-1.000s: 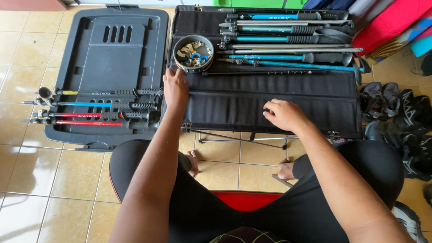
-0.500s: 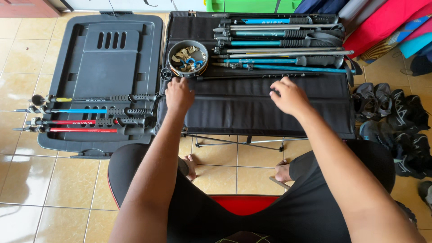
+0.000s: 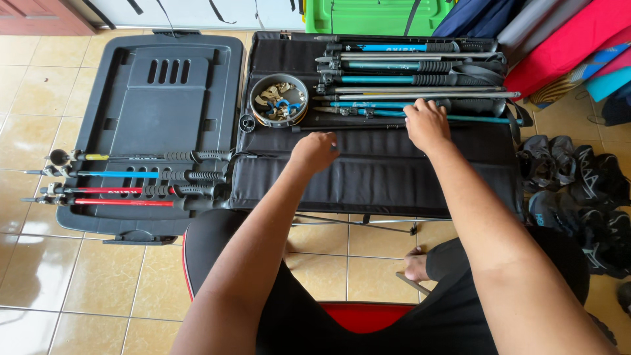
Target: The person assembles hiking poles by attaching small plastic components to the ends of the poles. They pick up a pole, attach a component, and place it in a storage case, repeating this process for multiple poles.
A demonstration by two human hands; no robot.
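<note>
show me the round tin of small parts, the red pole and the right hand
round tin of small parts [image 3: 279,100], head view, on the loose pieces at its middle
red pole [image 3: 125,202], head view, on the bare red shaft
right hand [image 3: 426,123], head view, on the back of the hand, at the teal poles [image 3: 388,79]

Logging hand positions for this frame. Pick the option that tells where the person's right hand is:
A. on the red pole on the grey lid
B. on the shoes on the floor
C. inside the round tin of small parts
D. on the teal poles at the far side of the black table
D: the right hand rests on the teal poles lying on the black table, away from the round tin.
</note>
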